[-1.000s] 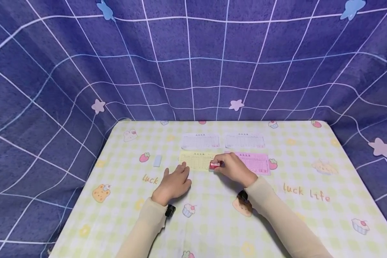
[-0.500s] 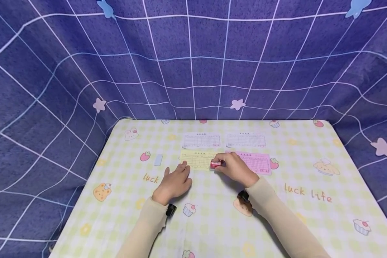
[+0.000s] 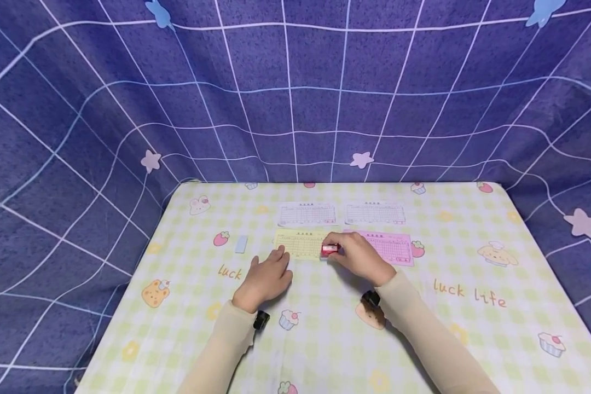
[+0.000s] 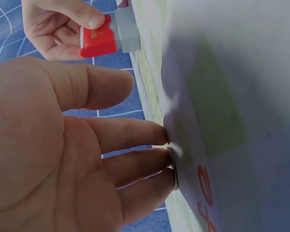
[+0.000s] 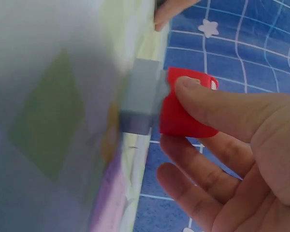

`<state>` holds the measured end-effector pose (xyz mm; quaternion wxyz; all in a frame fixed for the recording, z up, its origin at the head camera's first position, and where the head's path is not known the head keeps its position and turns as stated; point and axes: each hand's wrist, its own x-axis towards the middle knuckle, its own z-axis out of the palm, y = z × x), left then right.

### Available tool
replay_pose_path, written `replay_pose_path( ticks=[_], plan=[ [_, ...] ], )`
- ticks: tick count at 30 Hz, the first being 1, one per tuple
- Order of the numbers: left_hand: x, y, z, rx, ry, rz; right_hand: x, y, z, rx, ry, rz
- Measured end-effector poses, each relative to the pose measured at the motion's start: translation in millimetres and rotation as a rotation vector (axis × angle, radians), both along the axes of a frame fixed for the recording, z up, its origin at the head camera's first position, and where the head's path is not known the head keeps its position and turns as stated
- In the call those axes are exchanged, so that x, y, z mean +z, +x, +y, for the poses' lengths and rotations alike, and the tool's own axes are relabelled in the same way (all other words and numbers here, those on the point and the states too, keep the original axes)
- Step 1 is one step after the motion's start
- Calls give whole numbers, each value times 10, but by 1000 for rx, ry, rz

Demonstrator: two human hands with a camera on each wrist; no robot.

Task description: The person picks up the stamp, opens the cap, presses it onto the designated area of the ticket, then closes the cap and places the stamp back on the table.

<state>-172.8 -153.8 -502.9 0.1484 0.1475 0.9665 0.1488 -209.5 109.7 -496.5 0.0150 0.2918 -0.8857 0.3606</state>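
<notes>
A red-and-grey self-inking stamp (image 3: 329,249) stands on the right end of a yellow printed form (image 3: 297,246). My right hand (image 3: 358,257) pinches its red top between thumb and fingers. In the right wrist view the grey base of the stamp (image 5: 141,96) faces down on the paper; its underside is hidden. At the form's lower left edge, the fingertips of my left hand (image 3: 266,278) rest on the paper, fingers extended and holding nothing. A pink form (image 3: 391,249) lies just right of the yellow one, partly hidden by my right hand.
Two white forms (image 3: 307,214) lie side by side behind the coloured ones. A small light-blue rectangular piece (image 3: 241,244) lies left of the yellow form. The table (image 3: 325,350) has a checked, printed cloth; a blue grid-patterned curtain (image 3: 295,109) stands behind it.
The head view shifts slightly. Both hands keep their places, and the stamp stays at the yellow form's right end.
</notes>
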Motion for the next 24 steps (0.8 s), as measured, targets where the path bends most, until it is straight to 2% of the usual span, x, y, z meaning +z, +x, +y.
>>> replay_pose_path(
  ticks=[4,13,24],
  plan=[
    [6,4,-3,5,-5,7,79,-2,71,16,-44,25],
    [23,-11,3,6,-14,9,387,22,268,0,-178,171],
    [18,-7,41,-6,-29,27,791,112,591,-142,-326,299]
  ],
)
